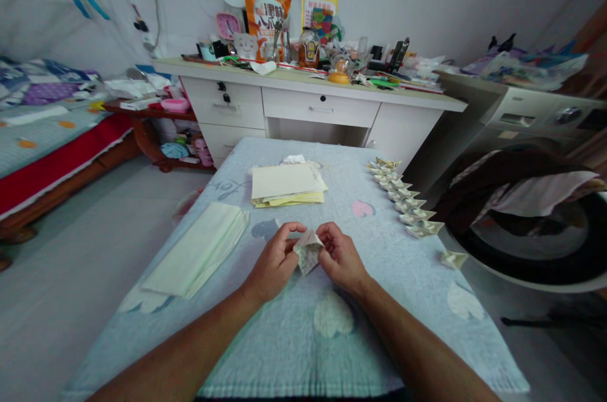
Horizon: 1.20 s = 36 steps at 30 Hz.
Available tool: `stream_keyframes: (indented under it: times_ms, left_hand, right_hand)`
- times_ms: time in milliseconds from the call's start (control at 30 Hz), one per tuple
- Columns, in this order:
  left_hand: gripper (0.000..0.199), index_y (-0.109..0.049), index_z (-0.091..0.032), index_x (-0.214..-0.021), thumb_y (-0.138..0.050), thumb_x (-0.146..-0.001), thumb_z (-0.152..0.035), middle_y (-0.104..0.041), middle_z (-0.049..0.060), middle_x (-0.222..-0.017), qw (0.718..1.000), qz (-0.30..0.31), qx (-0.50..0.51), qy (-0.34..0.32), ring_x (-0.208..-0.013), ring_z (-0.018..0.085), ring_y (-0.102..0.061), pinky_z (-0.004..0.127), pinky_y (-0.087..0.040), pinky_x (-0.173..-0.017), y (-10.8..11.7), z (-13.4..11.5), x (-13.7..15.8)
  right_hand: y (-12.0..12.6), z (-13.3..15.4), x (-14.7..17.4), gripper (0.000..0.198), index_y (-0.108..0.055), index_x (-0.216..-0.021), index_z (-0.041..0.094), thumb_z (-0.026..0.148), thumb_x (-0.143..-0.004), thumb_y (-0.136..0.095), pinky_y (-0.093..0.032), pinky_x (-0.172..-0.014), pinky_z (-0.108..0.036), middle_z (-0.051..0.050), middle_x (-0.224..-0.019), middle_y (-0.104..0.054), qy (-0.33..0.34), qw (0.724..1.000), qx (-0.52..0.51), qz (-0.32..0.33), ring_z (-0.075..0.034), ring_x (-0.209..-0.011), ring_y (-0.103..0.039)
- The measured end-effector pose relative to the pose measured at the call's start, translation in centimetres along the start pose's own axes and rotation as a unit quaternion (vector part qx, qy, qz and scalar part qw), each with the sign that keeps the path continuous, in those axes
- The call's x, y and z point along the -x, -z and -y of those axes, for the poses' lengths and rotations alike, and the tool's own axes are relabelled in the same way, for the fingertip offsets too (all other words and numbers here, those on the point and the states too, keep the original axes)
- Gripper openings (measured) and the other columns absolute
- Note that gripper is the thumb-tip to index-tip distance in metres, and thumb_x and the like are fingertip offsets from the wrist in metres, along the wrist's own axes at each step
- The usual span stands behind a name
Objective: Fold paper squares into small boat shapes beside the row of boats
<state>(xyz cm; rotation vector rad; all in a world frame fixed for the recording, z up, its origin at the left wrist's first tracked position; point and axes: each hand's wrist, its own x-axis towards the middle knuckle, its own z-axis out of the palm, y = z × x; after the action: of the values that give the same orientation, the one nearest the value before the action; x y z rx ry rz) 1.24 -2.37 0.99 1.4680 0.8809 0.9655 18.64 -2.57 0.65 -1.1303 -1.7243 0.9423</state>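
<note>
Over the middle of the cloth-covered table, my left hand (277,263) and my right hand (344,258) pinch a small folded paper (308,253) from its two sides. The paper is pale with print or writing on it, and its lower end comes to a point. Thumbs and fingertips of both hands are closed on its edges. Beyond my hands lies a stack of cream and yellow paper sheets (287,182). To the left is a pile of long pale green folded paper (199,250). Several folded paper boats (403,196) stand in a row on the right.
A single folded paper piece (454,258) sits near the table's right edge. The tablecloth (284,351) is light blue. A white desk (303,105) crowded with jars and a snack bag stands behind. On the right is a washing machine (531,117), and a bed (52,143) is at left.
</note>
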Motion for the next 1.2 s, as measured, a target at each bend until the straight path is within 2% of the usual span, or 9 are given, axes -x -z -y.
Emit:
stream_keyframes:
  times_ms: [100,233,433,600,700,800,933,1067,1200]
  left_hand:
    - [0.048,-0.044,-0.022,-0.119,-0.048,-0.075,-0.004,-0.059,0.007,-0.115,0.998,-0.026,-0.048,-0.035,-0.091,0.016,-0.062,0.030,-0.049,-0.081,-0.26,0.30,-0.11]
    - [0.053,-0.050,-0.022,-0.116,-0.049,-0.069,0.001,-0.051,0.007,-0.124,0.990,-0.027,-0.105,-0.087,-0.112,0.020,-0.055,0.034,-0.047,-0.095,-0.62,0.42,-0.19]
    - [0.050,-0.047,-0.023,-0.119,-0.054,-0.073,-0.005,-0.054,0.008,-0.122,0.991,-0.012,-0.114,-0.073,-0.103,0.018,-0.059,0.033,-0.051,-0.086,-0.83,0.20,-0.07]
    - [0.052,-0.045,-0.021,-0.123,-0.055,-0.074,-0.008,-0.057,0.010,-0.121,0.996,-0.003,-0.077,-0.032,-0.097,0.019,-0.063,0.033,-0.050,-0.083,-0.66,-0.16,0.02]
    - [0.052,-0.044,-0.020,-0.123,-0.054,-0.074,-0.009,-0.064,0.007,-0.107,1.000,0.002,-0.022,0.003,-0.088,0.018,-0.064,0.028,-0.049,-0.074,-0.52,-0.23,-0.10]
    - [0.046,-0.044,-0.020,-0.122,-0.054,-0.077,-0.013,-0.066,0.003,-0.094,0.998,0.014,0.051,0.034,-0.079,0.015,-0.063,0.026,-0.047,-0.069,-0.40,-0.20,-0.33]
    - [0.046,-0.045,-0.021,-0.120,-0.060,-0.077,-0.017,-0.060,0.007,-0.110,0.996,0.014,0.085,0.026,-0.090,0.017,-0.062,0.028,-0.048,-0.076,-0.38,-0.24,-0.37]
    - [0.063,-0.041,-0.024,-0.130,-0.068,-0.073,-0.023,-0.049,0.011,-0.129,0.993,0.057,0.102,0.005,-0.107,0.021,-0.056,0.033,-0.048,-0.086,-0.33,-0.34,-0.05]
    - [0.055,-0.046,-0.022,-0.129,-0.064,-0.080,-0.040,-0.059,0.009,-0.112,0.980,0.065,0.182,0.043,-0.103,0.021,-0.058,0.034,-0.048,-0.085,-0.10,0.05,-0.29]
  right_hand:
    - [-0.24,-0.12,0.04,0.038,-0.048,-0.103,0.022,0.009,-0.068,-0.051,-0.035,-0.055,-0.022,0.004,-0.071,-0.052,0.005,0.993,0.116,-0.018,-0.012,-0.059,-0.048]
    - [-0.35,-0.19,-0.14,0.030,-0.052,-0.097,0.021,0.013,-0.068,-0.054,-0.036,-0.060,-0.024,0.002,-0.075,-0.055,0.005,0.978,0.198,-0.059,-0.014,-0.064,-0.050]
    - [-0.11,0.02,-0.37,0.010,-0.056,-0.082,0.019,0.014,-0.076,-0.050,-0.038,-0.067,-0.026,-0.002,-0.077,-0.058,0.048,0.974,0.210,-0.064,-0.017,-0.073,-0.054]
    - [-0.19,-0.28,-0.20,0.021,-0.057,-0.089,0.020,0.009,-0.073,-0.050,-0.040,-0.068,-0.025,-0.002,-0.080,-0.060,0.052,0.979,0.186,-0.058,-0.017,-0.075,-0.056]
    - [-0.27,-0.38,-0.05,0.031,-0.054,-0.100,0.021,0.008,-0.071,-0.052,-0.040,-0.066,-0.025,0.000,-0.079,-0.059,0.042,0.984,0.160,-0.064,-0.016,-0.072,-0.054]
    - [-0.31,-0.26,0.07,0.029,-0.051,-0.098,0.021,0.010,-0.071,-0.054,-0.040,-0.064,-0.025,0.000,-0.084,-0.056,0.060,0.986,0.133,-0.078,-0.014,-0.069,-0.051]
    - [-0.30,-0.08,0.07,0.028,-0.051,-0.094,0.021,0.009,-0.069,-0.052,-0.039,-0.062,-0.024,0.000,-0.085,-0.053,0.077,0.985,0.123,-0.088,-0.013,-0.067,-0.049]
    - [-0.18,0.08,-0.05,0.025,-0.054,-0.090,0.021,0.006,-0.071,-0.048,-0.041,-0.069,-0.026,-0.002,-0.085,-0.054,0.096,0.983,0.133,-0.088,-0.016,-0.078,-0.052]
    - [-0.10,0.19,-0.04,0.022,-0.056,-0.092,0.020,0.007,-0.075,-0.051,-0.042,-0.073,-0.028,-0.004,-0.089,-0.055,0.141,0.977,0.147,-0.069,-0.018,-0.084,-0.053]
